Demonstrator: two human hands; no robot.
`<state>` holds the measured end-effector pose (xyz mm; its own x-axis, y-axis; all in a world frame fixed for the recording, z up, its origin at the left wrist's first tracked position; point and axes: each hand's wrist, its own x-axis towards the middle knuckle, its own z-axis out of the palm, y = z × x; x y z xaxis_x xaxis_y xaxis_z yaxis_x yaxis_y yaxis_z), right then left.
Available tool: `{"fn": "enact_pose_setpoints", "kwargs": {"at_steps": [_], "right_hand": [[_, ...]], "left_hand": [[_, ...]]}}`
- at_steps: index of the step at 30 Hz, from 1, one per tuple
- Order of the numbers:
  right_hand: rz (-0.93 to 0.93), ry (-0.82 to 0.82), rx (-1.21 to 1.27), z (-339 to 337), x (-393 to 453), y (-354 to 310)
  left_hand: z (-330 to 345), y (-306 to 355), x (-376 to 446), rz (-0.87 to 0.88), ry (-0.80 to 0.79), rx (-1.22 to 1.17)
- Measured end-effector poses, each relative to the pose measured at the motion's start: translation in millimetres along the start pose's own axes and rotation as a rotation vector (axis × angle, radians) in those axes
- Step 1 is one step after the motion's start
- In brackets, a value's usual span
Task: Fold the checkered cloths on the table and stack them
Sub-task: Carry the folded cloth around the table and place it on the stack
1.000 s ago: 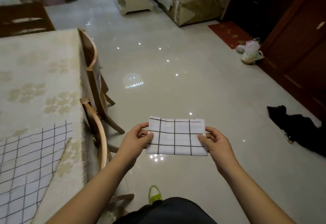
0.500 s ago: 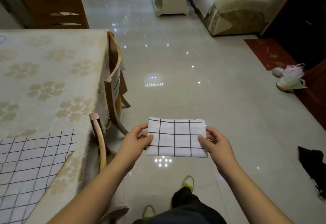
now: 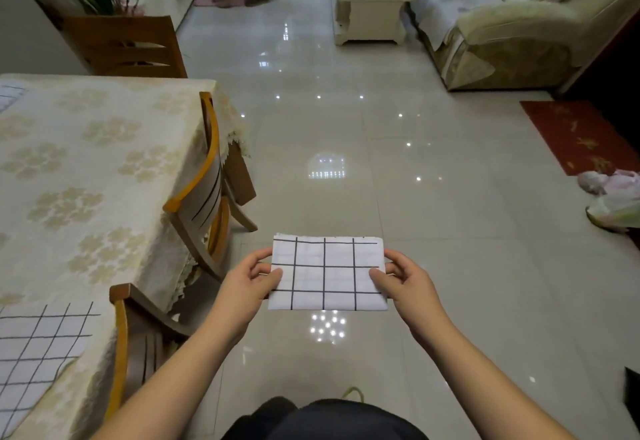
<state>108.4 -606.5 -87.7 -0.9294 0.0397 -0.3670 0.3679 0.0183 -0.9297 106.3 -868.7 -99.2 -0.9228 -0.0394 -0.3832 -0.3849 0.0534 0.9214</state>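
Both hands, left (image 3: 254, 282) and right (image 3: 403, 284), pinch the folded white black-checked cloth (image 3: 327, 273) over the tiled floor (image 3: 450, 232); a loosened pinch could unfold or drop it.

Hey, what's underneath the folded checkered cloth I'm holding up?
Under the folded cloth is shiny tiled floor, not the table. Left hand and right hand pinch its ends; fingers behind it are hidden.
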Motion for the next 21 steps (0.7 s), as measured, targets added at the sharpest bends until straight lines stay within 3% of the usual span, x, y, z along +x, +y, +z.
{"fn": "enact_pose_setpoints", "kwargs": {"at_steps": [9,21], "right_hand": [[0.01,-0.028,0.004,7.3,89.3,-28.9],[-0.054,0.005,-0.03,74.8,231.2,-84.0]], "left_hand": [[-1.8,19.8,78.2,-0.025,0.057,-0.076],[-57.3,68.5,216.7,0.001,0.102,-0.153]]}}
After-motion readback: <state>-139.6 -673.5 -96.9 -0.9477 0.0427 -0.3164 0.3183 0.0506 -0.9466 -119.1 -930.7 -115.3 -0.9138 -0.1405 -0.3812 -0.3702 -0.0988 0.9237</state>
